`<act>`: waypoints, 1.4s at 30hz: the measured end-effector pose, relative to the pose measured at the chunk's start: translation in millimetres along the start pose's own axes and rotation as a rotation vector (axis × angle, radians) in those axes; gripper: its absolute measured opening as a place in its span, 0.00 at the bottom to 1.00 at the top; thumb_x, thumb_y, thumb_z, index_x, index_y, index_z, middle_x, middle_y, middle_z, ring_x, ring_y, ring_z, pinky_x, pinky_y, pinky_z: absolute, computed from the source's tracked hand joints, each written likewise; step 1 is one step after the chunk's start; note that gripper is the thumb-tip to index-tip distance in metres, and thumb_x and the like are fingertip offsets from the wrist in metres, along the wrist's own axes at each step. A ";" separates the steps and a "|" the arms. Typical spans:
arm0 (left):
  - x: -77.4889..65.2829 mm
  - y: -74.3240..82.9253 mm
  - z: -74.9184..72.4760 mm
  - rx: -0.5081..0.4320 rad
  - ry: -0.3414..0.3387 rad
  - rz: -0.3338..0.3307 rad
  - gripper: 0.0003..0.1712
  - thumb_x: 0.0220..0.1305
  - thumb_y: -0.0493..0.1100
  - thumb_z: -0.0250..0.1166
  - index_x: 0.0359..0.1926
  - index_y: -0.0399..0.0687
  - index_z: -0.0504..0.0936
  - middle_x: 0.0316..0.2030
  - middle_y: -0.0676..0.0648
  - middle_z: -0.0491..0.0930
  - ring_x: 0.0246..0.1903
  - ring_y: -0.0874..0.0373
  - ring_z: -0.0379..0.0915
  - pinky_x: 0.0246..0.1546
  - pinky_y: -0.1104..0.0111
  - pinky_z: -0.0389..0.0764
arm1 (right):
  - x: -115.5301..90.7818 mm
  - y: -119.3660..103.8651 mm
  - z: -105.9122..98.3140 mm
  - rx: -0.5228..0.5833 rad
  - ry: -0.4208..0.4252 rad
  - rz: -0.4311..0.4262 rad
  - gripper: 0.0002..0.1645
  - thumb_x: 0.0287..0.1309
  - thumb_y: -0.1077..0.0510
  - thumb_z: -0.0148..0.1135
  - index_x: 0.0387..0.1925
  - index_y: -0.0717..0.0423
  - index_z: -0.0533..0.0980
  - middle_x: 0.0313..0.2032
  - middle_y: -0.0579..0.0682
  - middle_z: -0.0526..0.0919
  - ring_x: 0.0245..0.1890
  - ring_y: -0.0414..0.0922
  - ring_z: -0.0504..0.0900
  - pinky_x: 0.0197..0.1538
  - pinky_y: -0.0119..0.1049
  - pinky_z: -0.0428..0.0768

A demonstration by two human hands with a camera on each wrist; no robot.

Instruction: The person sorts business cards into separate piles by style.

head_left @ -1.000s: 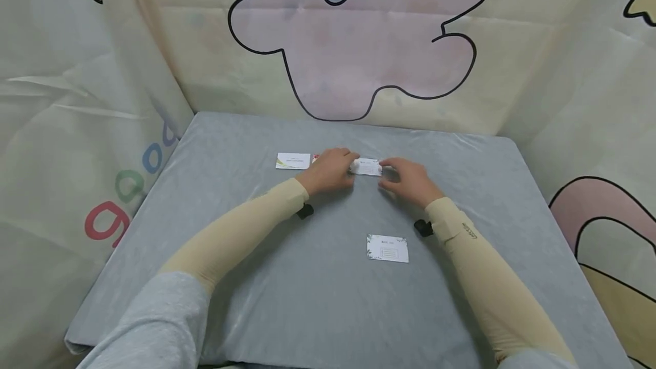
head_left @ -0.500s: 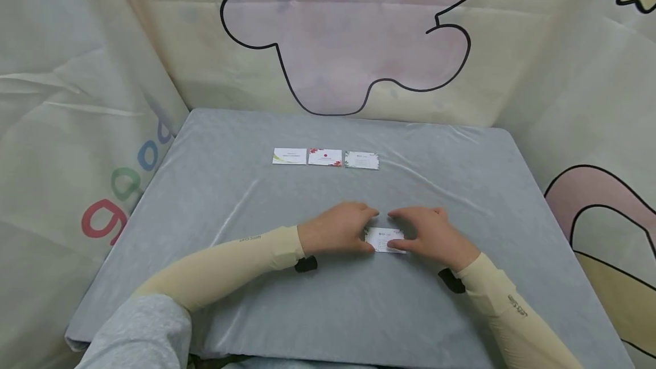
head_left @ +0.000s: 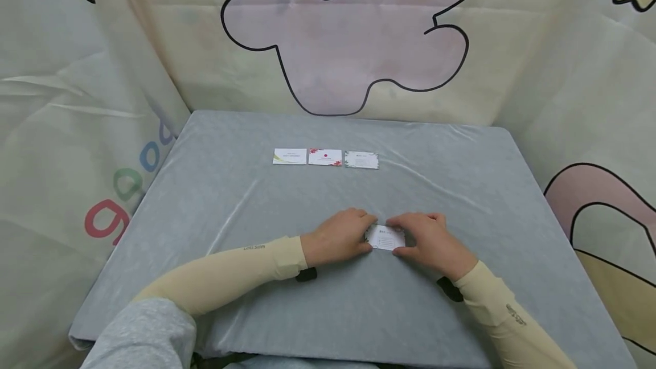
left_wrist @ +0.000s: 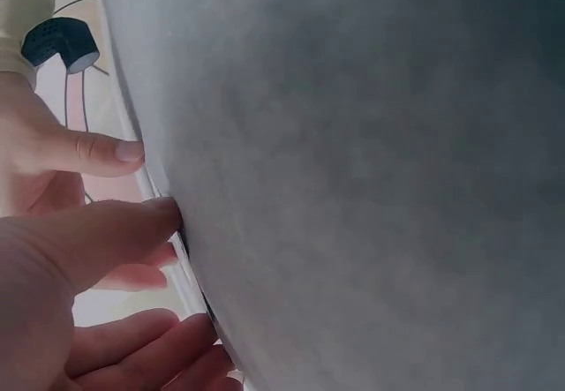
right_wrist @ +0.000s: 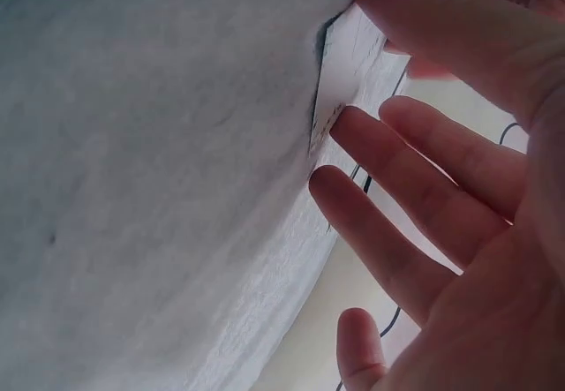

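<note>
A white business card (head_left: 385, 237) with grey-green leaf corners lies on the grey cloth between my two hands. My left hand (head_left: 340, 236) holds its left end, fingers at the far corner and thumb at the near corner. At the right end, my right hand (head_left: 430, 241) grips the card in the same way, index finger far and thumb near. In the right wrist view the card (right_wrist: 344, 64) shows edge-on between the thumb and fingers. The left wrist view shows the left thumb (left_wrist: 132, 228) and fingertips at the cloth, and the card cannot be made out there.
Farther back lie three cards in a row: one with a yellow-green curve (head_left: 289, 156), one with red flowers (head_left: 325, 157), and a leaf-patterned one (head_left: 361, 160). A grey cloth (head_left: 256, 209) covers the table. Printed curtains (head_left: 359, 61) surround its back and sides.
Both hands have come back from the row's right-hand card to the nearer card and closed in on its ends. That card has shifted slightly away from the person.
</note>
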State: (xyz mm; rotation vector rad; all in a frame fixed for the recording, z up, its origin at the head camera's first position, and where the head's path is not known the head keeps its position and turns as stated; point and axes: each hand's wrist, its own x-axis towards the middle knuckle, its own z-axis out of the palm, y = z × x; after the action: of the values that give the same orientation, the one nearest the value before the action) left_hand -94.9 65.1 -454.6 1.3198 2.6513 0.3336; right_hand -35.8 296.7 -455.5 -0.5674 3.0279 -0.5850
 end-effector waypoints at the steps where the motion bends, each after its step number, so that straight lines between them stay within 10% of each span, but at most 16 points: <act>1: 0.5 -1.2 0.8 0.002 0.004 0.002 0.33 0.63 0.53 0.71 0.65 0.46 0.75 0.55 0.50 0.82 0.53 0.57 0.78 0.54 0.67 0.79 | 1.0 -0.3 0.5 -0.004 0.003 -0.004 0.37 0.43 0.51 0.82 0.58 0.47 0.79 0.54 0.44 0.85 0.56 0.47 0.81 0.54 0.53 0.59; 18: 13.7 -38.5 -18.1 -0.018 0.076 -0.078 0.35 0.62 0.50 0.69 0.67 0.42 0.73 0.59 0.46 0.80 0.58 0.55 0.77 0.62 0.63 0.77 | 45.1 10.0 3.8 -0.013 0.061 0.004 0.38 0.47 0.49 0.80 0.62 0.49 0.77 0.56 0.46 0.84 0.59 0.48 0.80 0.57 0.57 0.59; 29: 55.1 -95.4 -36.3 0.126 0.199 -0.144 0.34 0.61 0.51 0.70 0.66 0.44 0.75 0.54 0.47 0.83 0.55 0.54 0.78 0.60 0.60 0.77 | 128.1 28.8 -2.6 0.015 0.039 0.060 0.36 0.55 0.49 0.75 0.65 0.49 0.74 0.63 0.52 0.79 0.65 0.53 0.76 0.56 0.59 0.62; 42: 97.7 -134.8 -38.0 0.110 0.176 -0.185 0.34 0.66 0.52 0.66 0.69 0.46 0.72 0.63 0.46 0.78 0.64 0.53 0.73 0.67 0.56 0.72 | 181.3 58.2 0.9 0.108 0.019 0.195 0.35 0.60 0.49 0.71 0.67 0.47 0.72 0.68 0.53 0.74 0.72 0.56 0.66 0.72 0.67 0.56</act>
State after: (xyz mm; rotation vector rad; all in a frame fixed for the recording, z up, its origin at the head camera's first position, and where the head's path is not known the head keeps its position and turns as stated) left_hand -265.5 59.6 -458.6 1.1074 2.9509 0.2945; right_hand -225.4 283.1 -466.2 -0.2600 2.9970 -0.7408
